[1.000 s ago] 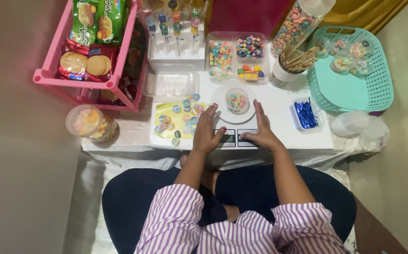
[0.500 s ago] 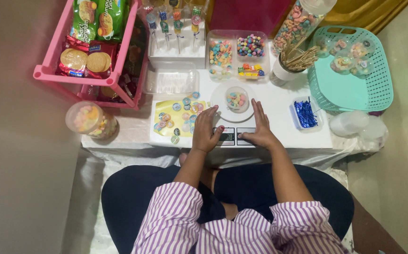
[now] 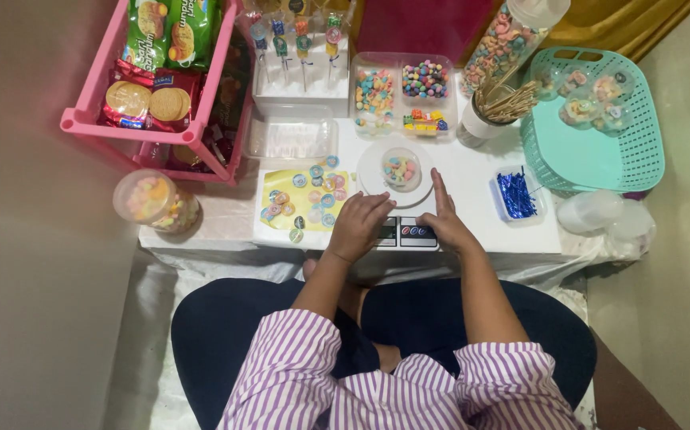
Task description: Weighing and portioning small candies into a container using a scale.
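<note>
Head view, looking straight down. Sitting at centre frame: a white kitchen scale [image 3: 397, 209], its round platform carrying a small clear cup [image 3: 401, 169] of pastel candies. Resting on the scale's lower left edge, the left hand [image 3: 358, 224] — fingers curled loosely inward, gripping nothing, covering part of the display so the readout is staying hidden. Lying flat on the scale's right side, the right hand [image 3: 443, 221], open, index finger stretching up beside the platform, holding nothing; the buttons just left of it peeking out as small coloured dots, too small to read.

Spreading left of the scale: a yellow sheet [image 3: 301, 201] dotted with round stickers, their designs too blurred to tell. Standing at lower left of the table, a clear tub [image 3: 154, 204] of mixed sweets. Filling the upper left, a pink rack [image 3: 150, 131] with biscuit packs, its top getting cut off by the frame edge. Sitting above the scale, a divided clear tray [image 3: 402, 91] of coloured candies, and left of it a white block [image 3: 297, 80] holding lollipops — their tops running out of frame. Leaning at upper right, a jar of cereal rings [image 3: 508, 36], partly cropped, beside a cup of wooden sticks [image 3: 492, 107]. Occupying the right, a teal basket [image 3: 600, 151] with filled cups in its far corner; below and left of it, a small tray of blue twist ties [image 3: 516, 193]. Blurring at the right table edge, stacked clear containers [image 3: 608, 213], contents impossible to make out.
</note>
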